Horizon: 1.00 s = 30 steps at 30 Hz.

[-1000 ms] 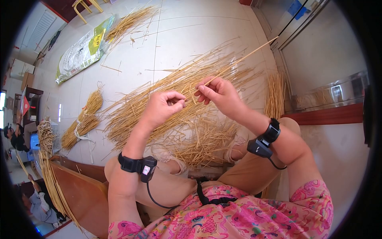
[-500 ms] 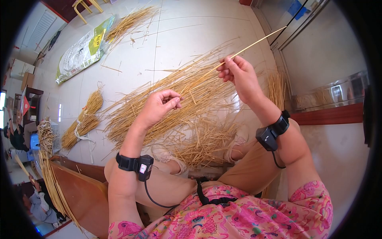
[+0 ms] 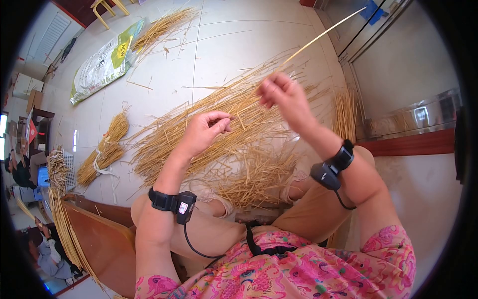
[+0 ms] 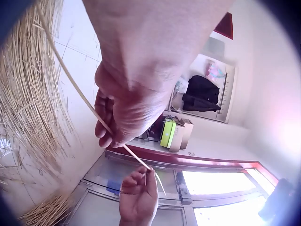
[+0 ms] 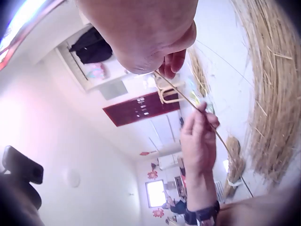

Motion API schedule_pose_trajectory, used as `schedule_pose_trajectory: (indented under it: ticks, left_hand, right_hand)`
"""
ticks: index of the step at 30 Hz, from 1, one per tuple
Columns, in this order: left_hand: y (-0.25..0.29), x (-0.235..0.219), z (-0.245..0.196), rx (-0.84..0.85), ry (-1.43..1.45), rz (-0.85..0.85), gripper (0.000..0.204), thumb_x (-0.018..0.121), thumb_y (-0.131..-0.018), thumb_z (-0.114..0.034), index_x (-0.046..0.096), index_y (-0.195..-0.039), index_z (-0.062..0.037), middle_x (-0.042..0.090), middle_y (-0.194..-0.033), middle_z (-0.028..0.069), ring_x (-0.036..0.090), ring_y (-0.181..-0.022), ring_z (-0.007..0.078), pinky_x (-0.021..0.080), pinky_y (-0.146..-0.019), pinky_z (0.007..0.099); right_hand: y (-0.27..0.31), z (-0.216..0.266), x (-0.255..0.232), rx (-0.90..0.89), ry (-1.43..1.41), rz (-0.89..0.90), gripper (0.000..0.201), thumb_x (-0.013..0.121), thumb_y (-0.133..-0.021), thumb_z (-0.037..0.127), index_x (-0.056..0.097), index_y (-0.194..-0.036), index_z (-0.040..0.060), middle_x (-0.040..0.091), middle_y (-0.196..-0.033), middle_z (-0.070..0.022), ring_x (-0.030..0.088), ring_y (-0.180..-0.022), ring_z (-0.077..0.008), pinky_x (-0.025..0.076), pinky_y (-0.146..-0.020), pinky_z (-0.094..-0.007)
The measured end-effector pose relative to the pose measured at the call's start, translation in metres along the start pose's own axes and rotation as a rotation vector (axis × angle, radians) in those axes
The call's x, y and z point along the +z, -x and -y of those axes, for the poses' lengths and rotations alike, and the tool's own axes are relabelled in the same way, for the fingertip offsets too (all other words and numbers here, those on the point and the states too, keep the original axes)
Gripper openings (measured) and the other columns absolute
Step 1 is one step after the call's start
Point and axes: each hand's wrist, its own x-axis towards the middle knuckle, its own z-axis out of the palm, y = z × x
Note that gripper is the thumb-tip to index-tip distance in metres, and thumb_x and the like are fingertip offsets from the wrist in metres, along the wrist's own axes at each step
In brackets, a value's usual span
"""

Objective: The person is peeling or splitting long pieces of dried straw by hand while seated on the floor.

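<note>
A long, thin straw stalk [image 3: 323, 36] runs between the two hands and sticks out far past the right one, towards the glass door. My left hand [image 3: 205, 132] pinches it between thumb and fingers, over the loose straw [image 3: 174, 142] on the floor. The left wrist view shows the stalk [image 4: 77, 92] crossing under the left thumb and reaching the right hand [image 4: 139, 197]. Higher up and to the right, my right hand [image 3: 286, 97] has thumb and fingertips together on the stalk, slightly blurred. In the right wrist view the stalk [image 5: 183, 96] spans both hands.
Left of the loose straw lies a tied straw bundle [image 3: 112, 134]. A printed sack [image 3: 102, 67] with straw at its mouth lies farther back. More straw [image 3: 345, 114] stands by the glass door [image 3: 408, 60]. A brown wooden panel [image 3: 97, 239] and another person [image 3: 52, 259] are at left.
The right hand swung out up and to the right, then came partway back. The stalk's far end has moved farther up and right. The left hand has shifted only slightly.
</note>
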Motion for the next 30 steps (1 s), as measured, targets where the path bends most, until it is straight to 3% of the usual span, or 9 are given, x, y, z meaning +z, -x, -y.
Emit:
schedule_pose_trajectory:
  ticks: [3, 6, 9, 16, 22, 23, 28, 30]
  left_hand:
    - [0.002, -0.014, 0.002, -0.077, -0.099, 0.019, 0.021, 0.053, -0.089, -0.009, 0.062, -0.104, 0.0025, 0.065, -0.084, 0.0050, 0.060, -0.077, 0.0108, 0.049, -0.074, 0.0249]
    - [0.003, -0.026, 0.007, -0.117, -0.133, 0.052, 0.022, 0.051, -0.091, -0.009, 0.061, -0.105, 0.0026, 0.065, -0.087, 0.0064, 0.059, -0.080, 0.0110, 0.048, -0.076, 0.0256]
    - [-0.002, -0.026, 0.026, -0.097, 0.017, -0.009, 0.023, 0.048, -0.092, -0.010, 0.060, -0.107, 0.0026, 0.065, -0.089, 0.0079, 0.059, -0.080, 0.0111, 0.048, -0.076, 0.0257]
    - [-0.013, -0.016, 0.005, 0.016, 0.266, -0.099, 0.022, 0.045, -0.095, -0.014, 0.055, -0.109, 0.0008, 0.065, -0.096, 0.0112, 0.058, -0.078, 0.0112, 0.047, -0.075, 0.0248]
    - [-0.020, 0.004, -0.016, 0.097, 0.328, -0.075, 0.019, 0.046, -0.095, -0.015, 0.051, -0.107, -0.0014, 0.065, -0.099, 0.0133, 0.059, -0.082, 0.0120, 0.047, -0.076, 0.0255]
    - [-0.021, 0.004, -0.016, 0.108, 0.328, -0.066, 0.019, 0.046, -0.095, -0.014, 0.052, -0.106, -0.0006, 0.065, -0.099, 0.0138, 0.060, -0.083, 0.0131, 0.048, -0.077, 0.0259]
    - [-0.022, 0.007, -0.008, 0.130, 0.363, -0.017, 0.023, 0.048, -0.094, -0.012, 0.051, -0.112, 0.0017, 0.062, -0.106, 0.0156, 0.061, -0.092, 0.0176, 0.048, -0.080, 0.0272]
    - [-0.022, 0.010, -0.007, 0.223, 0.265, -0.128, 0.029, 0.050, -0.093, -0.015, 0.050, -0.116, 0.0023, 0.060, -0.110, 0.0165, 0.061, -0.095, 0.0193, 0.048, -0.082, 0.0288]
  right_hand:
    - [-0.025, 0.009, -0.041, -0.163, -0.035, -0.237, 0.015, 0.052, -0.092, 0.016, 0.055, -0.090, 0.0013, 0.062, -0.080, -0.0055, 0.056, -0.064, -0.0077, 0.046, -0.056, -0.0202]
    - [-0.039, 0.014, -0.075, -0.196, -0.073, -0.430, 0.018, 0.052, -0.093, 0.017, 0.055, -0.094, 0.0003, 0.062, -0.082, -0.0076, 0.056, -0.064, -0.0076, 0.045, -0.056, -0.0193]
    - [-0.035, 0.015, -0.068, -0.135, -0.103, -0.421, 0.019, 0.053, -0.092, 0.018, 0.057, -0.098, 0.0001, 0.063, -0.085, -0.0075, 0.056, -0.065, -0.0085, 0.046, -0.057, -0.0208]
    - [0.008, -0.034, 0.015, 0.196, 0.279, 0.276, 0.024, 0.057, -0.090, 0.017, 0.058, -0.105, -0.0019, 0.064, -0.085, -0.0068, 0.062, -0.069, -0.0116, 0.049, -0.059, -0.0252]
    - [0.019, -0.056, 0.046, 0.280, 0.078, 0.435, 0.023, 0.057, -0.090, 0.013, 0.057, -0.104, -0.0043, 0.064, -0.081, -0.0077, 0.063, -0.070, -0.0116, 0.050, -0.058, -0.0230]
    - [0.019, -0.061, 0.048, 0.269, 0.040, 0.461, 0.018, 0.056, -0.090, 0.012, 0.057, -0.098, -0.0040, 0.063, -0.080, -0.0068, 0.063, -0.070, -0.0116, 0.050, -0.058, -0.0234]
    - [0.019, -0.062, 0.056, 0.232, -0.018, 0.395, 0.014, 0.053, -0.091, 0.013, 0.057, -0.092, -0.0003, 0.062, -0.078, -0.0044, 0.062, -0.070, -0.0105, 0.050, -0.058, -0.0227]
    - [0.011, -0.059, 0.054, 0.171, 0.005, 0.334, 0.014, 0.052, -0.093, 0.014, 0.057, -0.092, 0.0007, 0.062, -0.078, -0.0037, 0.062, -0.070, -0.0098, 0.049, -0.057, -0.0224]
